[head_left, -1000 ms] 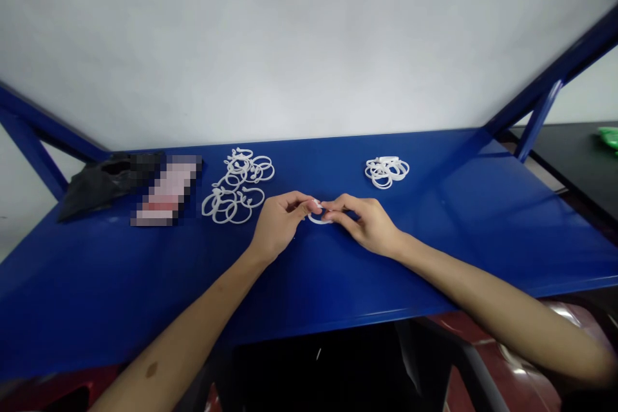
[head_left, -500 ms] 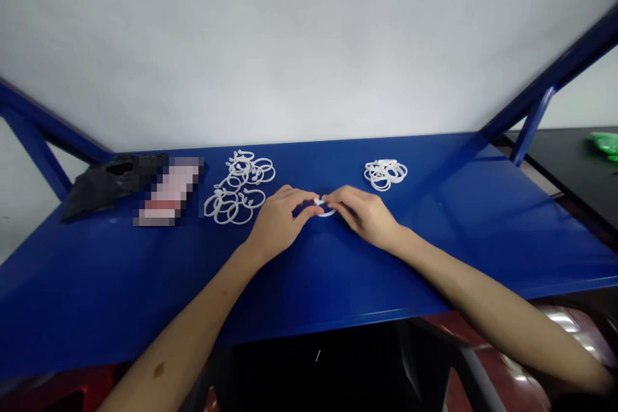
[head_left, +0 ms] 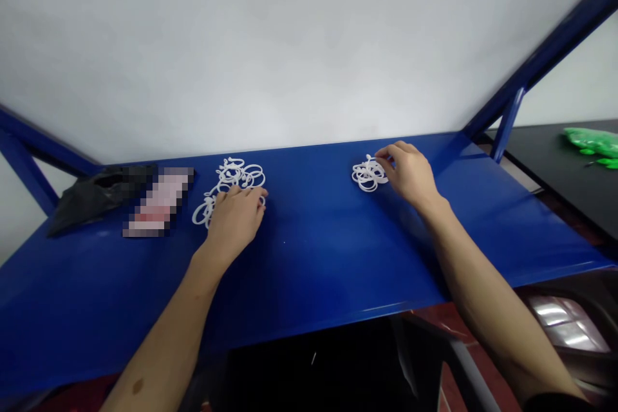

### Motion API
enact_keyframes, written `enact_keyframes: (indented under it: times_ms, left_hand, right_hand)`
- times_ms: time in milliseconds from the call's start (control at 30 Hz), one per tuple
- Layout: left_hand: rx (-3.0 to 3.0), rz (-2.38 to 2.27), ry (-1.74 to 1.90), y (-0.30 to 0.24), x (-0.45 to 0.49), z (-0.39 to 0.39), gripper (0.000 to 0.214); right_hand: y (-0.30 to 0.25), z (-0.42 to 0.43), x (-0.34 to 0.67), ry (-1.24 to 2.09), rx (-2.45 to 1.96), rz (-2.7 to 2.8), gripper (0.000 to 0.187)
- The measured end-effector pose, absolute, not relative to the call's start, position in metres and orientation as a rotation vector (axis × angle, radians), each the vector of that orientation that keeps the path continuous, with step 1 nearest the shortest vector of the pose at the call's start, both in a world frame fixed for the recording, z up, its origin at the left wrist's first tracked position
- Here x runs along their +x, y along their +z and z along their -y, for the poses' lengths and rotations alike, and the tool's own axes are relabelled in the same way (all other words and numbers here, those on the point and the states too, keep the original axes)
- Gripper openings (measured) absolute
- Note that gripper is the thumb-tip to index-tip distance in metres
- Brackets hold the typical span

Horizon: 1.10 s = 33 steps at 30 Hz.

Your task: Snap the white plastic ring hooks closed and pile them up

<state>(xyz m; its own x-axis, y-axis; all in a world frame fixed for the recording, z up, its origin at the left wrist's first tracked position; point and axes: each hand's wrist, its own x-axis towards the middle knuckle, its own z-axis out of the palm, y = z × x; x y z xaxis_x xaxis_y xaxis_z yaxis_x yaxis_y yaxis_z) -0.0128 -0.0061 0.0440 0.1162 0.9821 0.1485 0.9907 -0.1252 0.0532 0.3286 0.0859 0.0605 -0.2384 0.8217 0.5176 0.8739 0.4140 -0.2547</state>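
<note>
My left hand [head_left: 236, 215] reaches over the left group of white open rings with knobbed ends [head_left: 232, 174], which look like shower curtain rings. Its fingers are apart and bent down among the nearer rings, part of which it covers. On the right, my right hand [head_left: 410, 170] is at a smaller, tighter pile of the same white rings [head_left: 365, 179]. Thumb and forefinger pinch a white ring at the pile's upper right edge. How much of that ring rests on the others is hard to see.
A black plastic bag [head_left: 82, 203] and a blurred-out pinkish packet [head_left: 159, 203] lie at the left of the blue table [head_left: 309, 257]. A pale wall rises behind. Blue frame bars slope at both sides. Green items [head_left: 591, 141] sit on a dark table [head_left: 541, 161] to the right.
My hands have moved apart from the middle, where both held a white ring. The left went to the left group, the right carried a ring to the right pile. The view shifted slightly.
</note>
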Motion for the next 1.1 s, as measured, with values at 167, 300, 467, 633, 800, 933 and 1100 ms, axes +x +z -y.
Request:
enact_keyframes:
  times_ms: [167,300,467,633,800,933,1100]
  left_hand:
    - [-2.627,1.818,-0.553,0.042,0.000,0.007,0.026]
    - [-2.695,1.786,-0.633,0.040,0.002,0.008,0.024]
    - [-2.675,1.803,-0.595,0.040,0.001,0.008,0.023]
    - [-2.611,1.833,-0.539,0.043,0.000,0.008,0.025]
    - [-2.605,1.748,-0.453,0.040,-0.008,0.006,0.013]
    - [-2.577,1.654,-0.532,0.039,-0.009,0.005,0.012]
    - [-2.420,1.534,-0.812,0.047,-0.002,0.008,0.015]
  right_hand:
    - [0.067,-0.088,0.341,-0.041,-1.342,2.315,0.022]
    - [0.068,-0.089,0.348,0.036,-1.362,2.413,0.023]
    - [0.066,-0.091,0.349,0.105,-1.417,2.452,0.021]
    - [0.067,-0.090,0.347,0.090,-1.428,2.459,0.020]
    - [0.068,-0.088,0.348,0.071,-1.446,2.449,0.020]
    - [0.073,-0.081,0.343,-0.016,-1.398,2.420,0.023]
    - [0.074,-0.066,0.321,-0.131,-1.253,2.386,0.025]
